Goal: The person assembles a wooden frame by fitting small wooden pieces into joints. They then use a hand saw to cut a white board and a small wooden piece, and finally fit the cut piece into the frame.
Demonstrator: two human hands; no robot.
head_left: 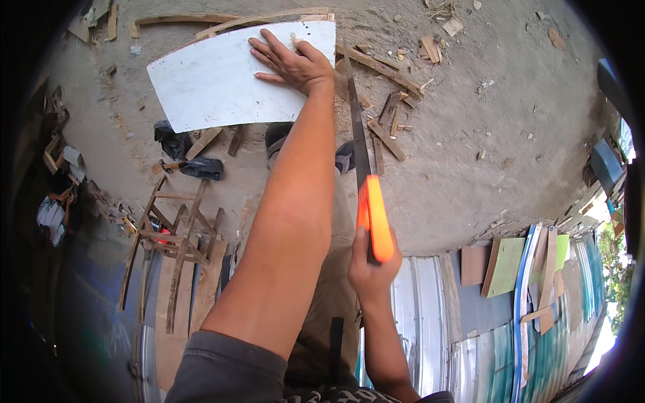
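My left hand (pixel 292 62) lies flat with its fingers spread on a white board (pixel 215 84), near the board's right end. The board has one curved long side, and thin wooden strips (pixel 259 21) show along its far edge. In my right hand (pixel 374 272) is a handsaw, gripped by its orange handle (pixel 377 218). The dark saw blade (pixel 357 121) points away from me, just right of the board's right edge. Whether the teeth touch the wood there, I cannot tell.
Wood offcuts (pixel 386 138) lie on the dirt ground right of the board. Black plastic bags (pixel 201 168) and a wooden frame (pixel 176 235) are at left. My shoes (pixel 345 158) are just below the board. Corrugated sheets (pixel 487 356) and planks (pixel 547 269) stand at lower right.
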